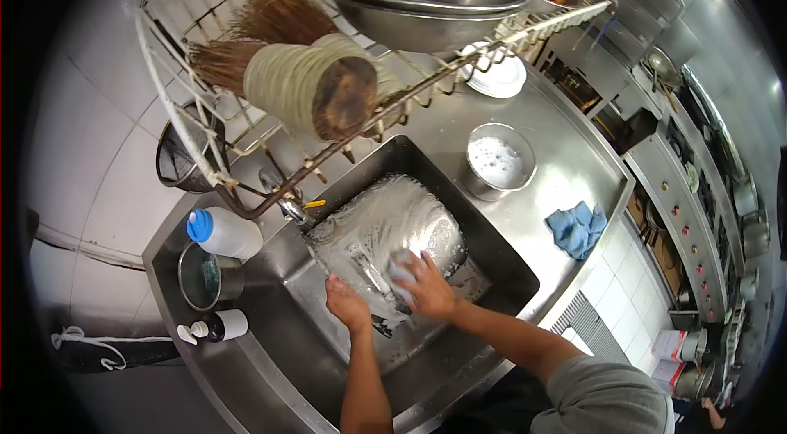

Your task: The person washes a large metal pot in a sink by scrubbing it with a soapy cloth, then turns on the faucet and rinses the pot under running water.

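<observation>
Inside the deep steel sink (500,254) lies a large, shiny metal piece (385,217) covered with streaks of soap foam; its exact kind is not clear. My left hand (348,304) is closed on its near left edge. My right hand (430,286) presses a greyish scrubbing pad (402,272) flat against the soapy surface, fingers curled over the pad. Behind the metal piece, the faucet (291,206) with a yellow lever reaches over the sink's left rim.
Overhead, a wire rack (299,180) holds steel bowls (426,20) and bundled brushes (311,94). A pot of suds (502,162), stacked white plates (500,77) and a blue cloth (576,229) are on the right counter. To the left stand a blue-capped bottle (225,232) and a pump bottle (221,325).
</observation>
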The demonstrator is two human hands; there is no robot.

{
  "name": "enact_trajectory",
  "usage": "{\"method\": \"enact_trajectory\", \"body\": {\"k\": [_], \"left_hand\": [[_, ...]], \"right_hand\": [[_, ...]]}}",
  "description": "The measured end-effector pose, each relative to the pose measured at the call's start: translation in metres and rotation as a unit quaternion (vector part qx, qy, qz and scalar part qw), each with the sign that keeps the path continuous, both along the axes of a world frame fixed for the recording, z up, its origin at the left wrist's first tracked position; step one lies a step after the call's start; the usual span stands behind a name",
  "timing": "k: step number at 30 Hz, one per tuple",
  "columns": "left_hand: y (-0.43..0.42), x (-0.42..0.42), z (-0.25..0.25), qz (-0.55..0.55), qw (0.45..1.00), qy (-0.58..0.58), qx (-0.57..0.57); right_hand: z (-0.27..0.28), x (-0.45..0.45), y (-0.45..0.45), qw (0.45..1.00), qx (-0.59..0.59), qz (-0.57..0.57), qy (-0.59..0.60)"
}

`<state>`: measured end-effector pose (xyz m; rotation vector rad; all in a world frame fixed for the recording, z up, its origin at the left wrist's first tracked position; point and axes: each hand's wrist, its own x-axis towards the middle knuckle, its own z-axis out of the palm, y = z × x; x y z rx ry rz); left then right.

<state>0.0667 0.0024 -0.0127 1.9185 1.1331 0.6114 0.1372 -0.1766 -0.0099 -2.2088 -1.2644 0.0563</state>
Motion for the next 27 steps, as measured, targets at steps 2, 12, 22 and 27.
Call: {"method": "enact_trajectory", "body": {"k": [2, 12, 22, 27], "left_hand": [[0.0, -0.003, -0.003, -0.001, 1.0, 0.01, -0.004], [-0.002, -0.004, -0.015, -0.031, 0.983, -0.07, 0.165], [-0.006, 0.005, -0.001, -0.008, 0.981, -0.079, 0.179], [0.0, 0.001, -0.005, -0.009, 0.995, -0.01, 0.101]], "right_hand": [[-0.008, 0.012, -0.046, 0.998, -0.024, -0.028, -0.055], [0.002, -0.007, -0.027, 1.0, -0.013, -0.015, 0.011], [-0.011, 0.012, 0.021, 0.999, 0.043, -0.014, 0.02], [-0.01, 0.064, -0.042, 0.984, -0.091, -0.145, -0.055]]}}
